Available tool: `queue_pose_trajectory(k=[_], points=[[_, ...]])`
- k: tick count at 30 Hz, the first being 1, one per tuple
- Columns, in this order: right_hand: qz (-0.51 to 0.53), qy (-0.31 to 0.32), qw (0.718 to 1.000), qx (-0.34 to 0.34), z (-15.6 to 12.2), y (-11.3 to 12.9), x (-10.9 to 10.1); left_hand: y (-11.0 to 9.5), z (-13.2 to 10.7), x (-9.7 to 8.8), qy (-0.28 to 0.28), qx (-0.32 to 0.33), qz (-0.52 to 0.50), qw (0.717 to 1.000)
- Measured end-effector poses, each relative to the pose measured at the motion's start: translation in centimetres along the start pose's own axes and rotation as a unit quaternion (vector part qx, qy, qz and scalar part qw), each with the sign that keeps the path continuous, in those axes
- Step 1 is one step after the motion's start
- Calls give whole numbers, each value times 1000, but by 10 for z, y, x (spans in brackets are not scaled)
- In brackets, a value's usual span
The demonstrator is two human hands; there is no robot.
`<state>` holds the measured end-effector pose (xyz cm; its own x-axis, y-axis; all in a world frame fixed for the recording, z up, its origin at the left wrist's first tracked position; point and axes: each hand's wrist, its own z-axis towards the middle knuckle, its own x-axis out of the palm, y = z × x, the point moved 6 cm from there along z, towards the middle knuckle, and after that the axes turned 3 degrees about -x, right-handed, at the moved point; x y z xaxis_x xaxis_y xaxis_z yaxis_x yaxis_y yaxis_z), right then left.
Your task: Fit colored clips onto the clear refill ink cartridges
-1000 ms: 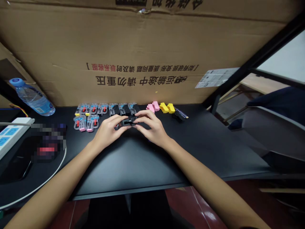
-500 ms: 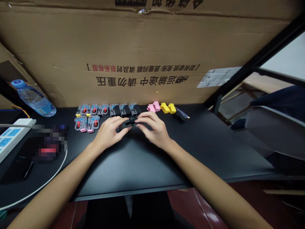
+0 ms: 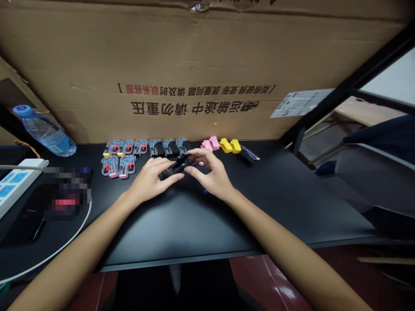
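Between both hands, over the middle of the black table, is a small black plastic part (image 3: 180, 164). My left hand (image 3: 148, 179) is closed on its left end, thumb beneath and fingers above. At its right end, my right hand (image 3: 212, 173) pinches it with thumb and fingertips; the fingers hide some of its shape. Just beyond the hands lie several clear-and-black plastic pieces (image 3: 169, 148). Clear plastic pieces with red and blue parts (image 3: 127, 166) lie to the left. A tiny blue piece (image 3: 205, 191) sits on the table below my right hand.
Pink pieces (image 3: 210, 143), yellow pieces (image 3: 230, 145) and a dark object (image 3: 247, 156) line the back right. A cardboard sheet (image 3: 201, 52) walls off the rear. At the left are a water bottle (image 3: 45, 129), a power strip (image 3: 19, 181) and a white cable (image 3: 76, 239).
The black part has turned slightly in my fingers, and my right hand has shifted its grip a little. The camera view has tilted slightly downward.
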<state>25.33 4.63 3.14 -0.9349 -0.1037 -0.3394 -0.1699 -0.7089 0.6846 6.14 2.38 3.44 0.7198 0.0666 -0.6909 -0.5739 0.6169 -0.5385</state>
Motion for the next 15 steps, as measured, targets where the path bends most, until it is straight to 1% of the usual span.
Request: queue_pose_trajectory(k=[3,6,8,12,13,15], points=[[83,26,996,37,-1,-3,5,-2,0,0,20,14,29,999],[107,15,992,70,-1,-8,6,0,2,-7,32,9,101,994],[90,-7,992,85,-1,-10,3,6,4,-14,33,-27,151,988],[47,-41,994,91,-1,-11,-5,28,4,-30,25,-132,218,967],[36,-43,994,93,-1,-11,-6,32,3,-32,27,-146,231,962],[12,-38,995,97,-1,-11,-8,39,2,-33,40,-150,260,953]])
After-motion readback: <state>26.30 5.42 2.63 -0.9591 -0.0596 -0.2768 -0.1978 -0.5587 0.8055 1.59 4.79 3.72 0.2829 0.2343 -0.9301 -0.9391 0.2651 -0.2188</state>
